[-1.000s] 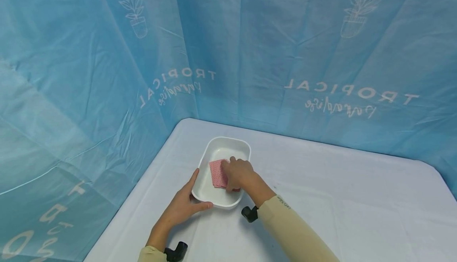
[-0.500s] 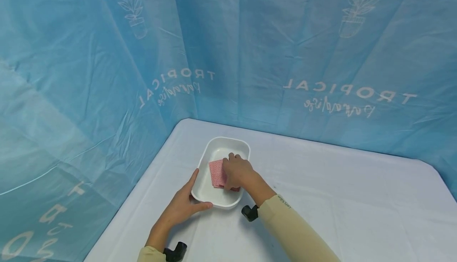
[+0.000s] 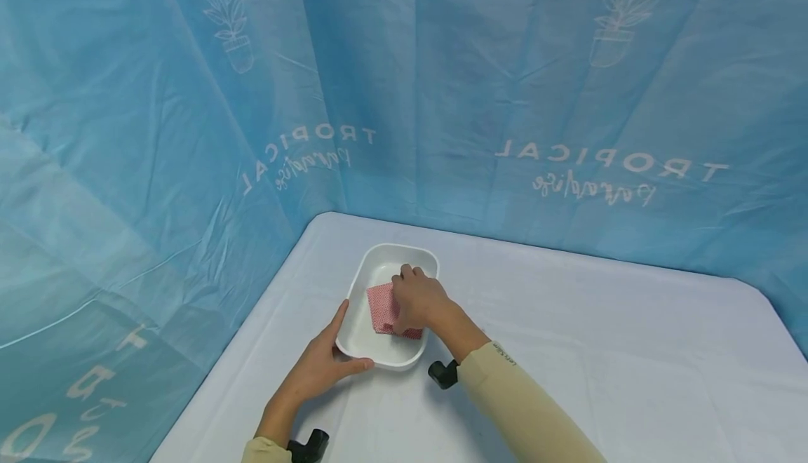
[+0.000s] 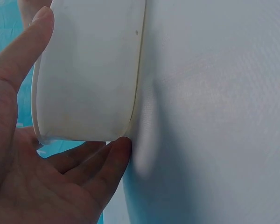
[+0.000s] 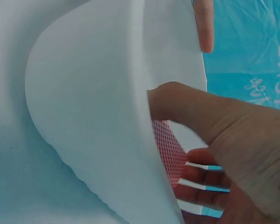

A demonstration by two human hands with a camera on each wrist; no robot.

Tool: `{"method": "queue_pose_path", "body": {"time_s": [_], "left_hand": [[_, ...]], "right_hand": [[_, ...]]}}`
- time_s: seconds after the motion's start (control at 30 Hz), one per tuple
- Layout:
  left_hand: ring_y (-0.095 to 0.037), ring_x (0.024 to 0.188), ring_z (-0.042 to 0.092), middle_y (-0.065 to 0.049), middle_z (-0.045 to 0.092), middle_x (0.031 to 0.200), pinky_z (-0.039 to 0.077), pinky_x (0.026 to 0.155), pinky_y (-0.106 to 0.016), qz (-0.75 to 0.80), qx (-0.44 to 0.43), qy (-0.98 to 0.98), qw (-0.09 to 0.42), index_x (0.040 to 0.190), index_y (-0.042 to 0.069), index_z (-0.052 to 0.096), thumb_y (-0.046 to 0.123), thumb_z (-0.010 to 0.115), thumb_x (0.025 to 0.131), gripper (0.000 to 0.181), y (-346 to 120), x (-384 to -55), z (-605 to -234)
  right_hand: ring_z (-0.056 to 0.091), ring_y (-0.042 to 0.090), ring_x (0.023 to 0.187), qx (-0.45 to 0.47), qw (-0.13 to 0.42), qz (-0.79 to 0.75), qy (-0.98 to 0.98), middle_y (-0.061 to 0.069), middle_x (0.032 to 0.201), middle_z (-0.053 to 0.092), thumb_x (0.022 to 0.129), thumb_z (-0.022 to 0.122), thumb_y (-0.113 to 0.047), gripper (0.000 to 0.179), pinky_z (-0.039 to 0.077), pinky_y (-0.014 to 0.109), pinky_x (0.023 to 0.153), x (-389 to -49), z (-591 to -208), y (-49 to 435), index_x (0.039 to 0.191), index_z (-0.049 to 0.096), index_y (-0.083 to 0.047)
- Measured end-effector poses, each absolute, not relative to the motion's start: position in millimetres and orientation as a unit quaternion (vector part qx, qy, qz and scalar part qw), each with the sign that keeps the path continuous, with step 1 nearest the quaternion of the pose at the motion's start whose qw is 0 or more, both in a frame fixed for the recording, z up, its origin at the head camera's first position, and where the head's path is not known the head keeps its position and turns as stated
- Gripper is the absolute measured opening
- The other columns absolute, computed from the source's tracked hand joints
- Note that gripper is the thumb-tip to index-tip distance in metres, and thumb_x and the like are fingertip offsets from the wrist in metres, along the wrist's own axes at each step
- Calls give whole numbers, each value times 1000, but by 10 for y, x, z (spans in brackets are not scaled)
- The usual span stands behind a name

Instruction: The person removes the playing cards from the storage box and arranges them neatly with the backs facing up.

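Observation:
A white rectangular dish [image 3: 361, 340] with rounded corners stands on the table. Inside it lies a folded red-and-white patterned cloth [image 3: 380, 306], also visible as a red mesh-like cloth [image 5: 169, 151] past the dish wall in the right wrist view. My left hand [image 3: 318, 365] holds the dish's near left corner, thumb at the near rim and fingers along the left side. Reaching over the right rim, my right hand [image 3: 419, 300] grips the cloth with curled fingers. In the right wrist view the dish wall hides the thumb tip and much of the cloth.
A white-covered table [image 3: 600, 351] extends to the right of the dish. Blue curtains [image 3: 454, 98] with printed lettering hang along the back and left edges. Black devices, such as the wrist mount [image 3: 444, 374], sit at both wrists.
My right hand has shifted slightly toward the far end of the dish, over the cloth. The cloth and dish stay nearly in place, and my left hand keeps its hold. The head view tilts slightly.

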State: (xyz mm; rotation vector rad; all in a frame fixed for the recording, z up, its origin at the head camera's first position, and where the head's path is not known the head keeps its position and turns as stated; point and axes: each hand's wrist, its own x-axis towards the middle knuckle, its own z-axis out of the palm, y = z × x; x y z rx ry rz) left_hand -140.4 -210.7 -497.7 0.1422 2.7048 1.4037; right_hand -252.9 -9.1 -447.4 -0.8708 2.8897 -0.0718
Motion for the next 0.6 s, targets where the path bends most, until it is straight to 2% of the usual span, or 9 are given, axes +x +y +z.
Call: {"method": "queue_pose_path", "body": {"time_s": [0.13, 0.3, 0.6], "left_hand": [[-22, 140, 26, 4, 18, 157, 28, 106, -52, 459, 47, 886, 47, 155, 31, 8, 48, 83, 70, 115, -2108, -1416, -4982], [-22, 140, 25, 4, 18, 157, 27, 107, -52, 455, 48, 888, 47, 156, 29, 8, 47, 83, 70, 115, -2095, -1447, -4954], [-24, 139, 27, 4, 18, 157, 29, 105, -54, 459, 36, 886, 54, 156, 25, 9, 45, 85, 70, 116, -2086, -1399, -4924]], "right_hand": [[46, 21, 103, -297, 56, -30, 953, 5, 113, 48, 64, 83, -50, 79, 50, 36, 77, -2519, -4448, -72, 126, 56, -8], [45, 20, 99, -298, 40, -29, 953, 4, 108, 46, 65, 81, -48, 74, 49, 34, 71, -2531, -4376, -31, 122, 56, -8], [44, 20, 101, -303, 45, -41, 951, 6, 114, 46, 67, 81, -48, 83, 50, 34, 73, -2507, -4336, 1, 133, 52, -7]]}}
